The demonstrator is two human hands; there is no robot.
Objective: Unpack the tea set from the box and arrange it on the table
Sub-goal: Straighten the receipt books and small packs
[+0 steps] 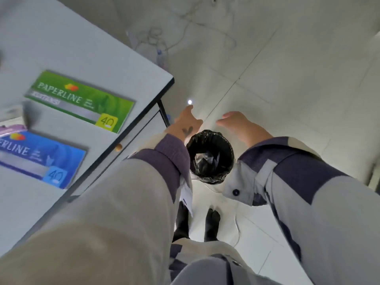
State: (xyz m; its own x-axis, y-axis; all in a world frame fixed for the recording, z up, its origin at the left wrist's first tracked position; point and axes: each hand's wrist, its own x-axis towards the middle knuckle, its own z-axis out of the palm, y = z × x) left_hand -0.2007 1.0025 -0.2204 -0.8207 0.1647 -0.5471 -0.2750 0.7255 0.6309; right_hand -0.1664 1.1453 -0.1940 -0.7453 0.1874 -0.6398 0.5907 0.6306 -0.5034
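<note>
Both arms reach forward and down over a small bin [209, 157] lined with a black bag, standing on the pale tiled floor [287, 79]. The left hand [186, 125] and the right hand [239, 125] hover above its far rim, fingers relaxed and holding nothing. No tea set or its box can be seen. At left, the white table [72, 48] carries 2 paper packs, a green pack [80, 100] and a blue pack [41, 159], each marked 40.

Green Paperline ream [80, 100] and blue ream [42, 158] flat on the white table [67, 48] — black-lined bin [209, 156] on the tiled floor [287, 68], cables [185, 23] beyond.
</note>
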